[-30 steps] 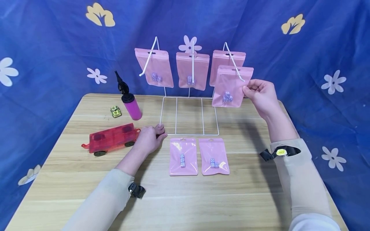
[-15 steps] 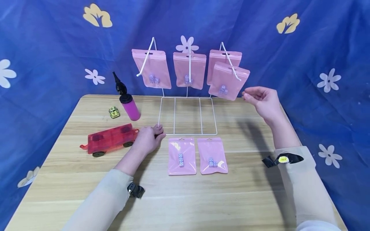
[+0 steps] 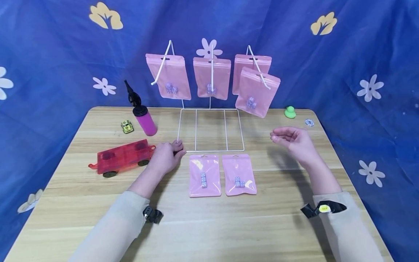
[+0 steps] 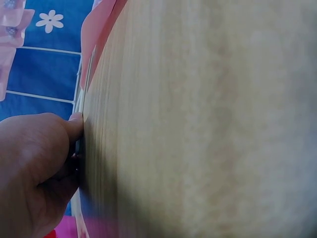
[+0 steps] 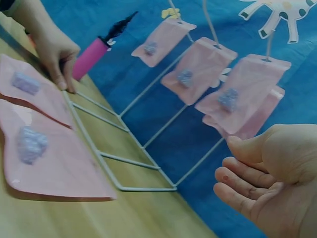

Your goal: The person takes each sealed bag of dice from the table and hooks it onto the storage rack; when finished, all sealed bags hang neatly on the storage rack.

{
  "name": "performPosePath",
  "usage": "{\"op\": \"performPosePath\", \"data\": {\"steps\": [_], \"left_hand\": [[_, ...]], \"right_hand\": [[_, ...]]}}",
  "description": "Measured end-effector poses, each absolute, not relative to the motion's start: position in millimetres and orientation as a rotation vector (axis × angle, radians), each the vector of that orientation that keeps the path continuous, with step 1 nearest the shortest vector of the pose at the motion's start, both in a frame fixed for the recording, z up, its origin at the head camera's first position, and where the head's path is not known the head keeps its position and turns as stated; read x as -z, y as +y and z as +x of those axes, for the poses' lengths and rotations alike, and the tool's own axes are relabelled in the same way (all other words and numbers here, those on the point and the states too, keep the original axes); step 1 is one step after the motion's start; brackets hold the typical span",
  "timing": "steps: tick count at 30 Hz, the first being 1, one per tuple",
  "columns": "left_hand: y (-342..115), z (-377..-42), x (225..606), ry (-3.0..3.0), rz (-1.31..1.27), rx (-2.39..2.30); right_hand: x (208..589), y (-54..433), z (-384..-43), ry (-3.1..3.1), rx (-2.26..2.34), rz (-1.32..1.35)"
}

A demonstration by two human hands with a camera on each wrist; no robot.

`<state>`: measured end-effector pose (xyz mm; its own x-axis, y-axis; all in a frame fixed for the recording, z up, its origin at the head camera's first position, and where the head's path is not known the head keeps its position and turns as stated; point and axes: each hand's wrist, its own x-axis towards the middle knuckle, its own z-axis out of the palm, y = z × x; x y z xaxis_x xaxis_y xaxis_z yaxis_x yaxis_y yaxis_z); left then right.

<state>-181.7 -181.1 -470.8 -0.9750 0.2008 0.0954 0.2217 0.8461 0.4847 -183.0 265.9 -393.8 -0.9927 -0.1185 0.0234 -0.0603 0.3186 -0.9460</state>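
The left hand (image 3: pixel 167 156) pinched the rack (image 3: pixel 226 129) by its near-left corner, likely steadying the bags (image 3: pixel 221 78), while the right hand (image 3: pixel 294 143), fingers relaxed, held nothing.

Glare whitens the flat bags (image 3: pixel 212 179); wrist views look blurred

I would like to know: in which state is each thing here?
White rack, standing, held at a base corner
Left hand, pinching the rack
Right hand, holding nothing, fingers loosely bent
Four upper bags, hanging from the rack
Two lower bags, lying flat
Purple pump, upright
Red trailer, on its wheels
Yellow toy car, roof up
Green duck, upright
Chip, lying flat
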Motion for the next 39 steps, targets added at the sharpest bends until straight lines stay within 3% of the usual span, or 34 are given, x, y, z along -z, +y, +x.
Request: {"op": "performPosePath", "data": {"steps": [19, 39], "left_hand": [[-182, -182, 471, -2.960, -0.358, 0.775], [-181, -181, 471, -2.949, -0.356, 0.793]], "right_hand": [[457, 241, -153, 2.332, 1.686, -0.140], [469, 219, -145, 2.271, 1.559, 0.037]]}}
